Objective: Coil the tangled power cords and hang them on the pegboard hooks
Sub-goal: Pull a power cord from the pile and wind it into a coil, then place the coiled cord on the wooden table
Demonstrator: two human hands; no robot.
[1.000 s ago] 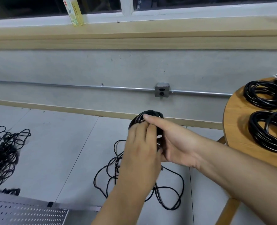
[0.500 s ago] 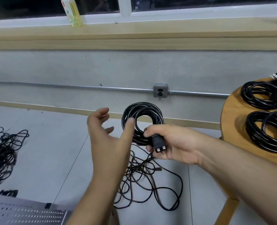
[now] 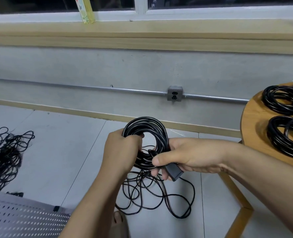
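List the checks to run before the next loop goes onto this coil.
1. Left hand grips the coil: ok.
2. Right hand holds the plug against the coil: ok.
3. Whole cord wound: not ok, loose cord lies on the floor.
4. Loose cord free of knots: cannot tell.
5. Pegboard ready for hanging: cannot tell, only a corner shows.

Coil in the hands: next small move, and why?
Probably draw up another length with the left hand and lay one more loop onto the coil, which the right hand grips along with the plug. Much loose cord lies tangled on the floor beneath, so it is not ready to hang.
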